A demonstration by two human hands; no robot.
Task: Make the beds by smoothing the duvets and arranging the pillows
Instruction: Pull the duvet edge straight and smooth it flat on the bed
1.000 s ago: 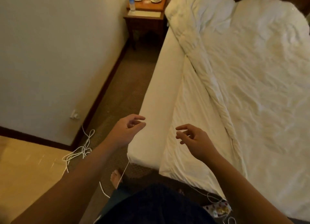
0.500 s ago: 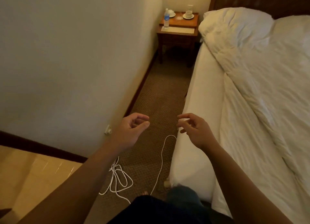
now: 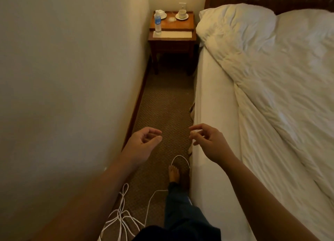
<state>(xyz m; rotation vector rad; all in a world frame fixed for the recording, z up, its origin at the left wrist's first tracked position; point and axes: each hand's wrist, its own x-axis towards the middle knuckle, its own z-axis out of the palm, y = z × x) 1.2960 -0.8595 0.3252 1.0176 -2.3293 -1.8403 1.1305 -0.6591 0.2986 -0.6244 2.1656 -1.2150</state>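
Both forearms reach forward over the carpet aisle, the left hand [image 3: 142, 144] and right hand [image 3: 209, 143] loosely curled and holding nothing (fingertips apart). The rumpled duvet [image 3: 282, 81] lies on the bed [image 3: 215, 114] to the right, covering the pillow [image 3: 235, 22] by the headboard.

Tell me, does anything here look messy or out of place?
Yes. A white cord lies tangled on the carpet, looping by the person's foot, a likely trip hazard. The duvet is rumpled and pulled back, baring the mattress side.
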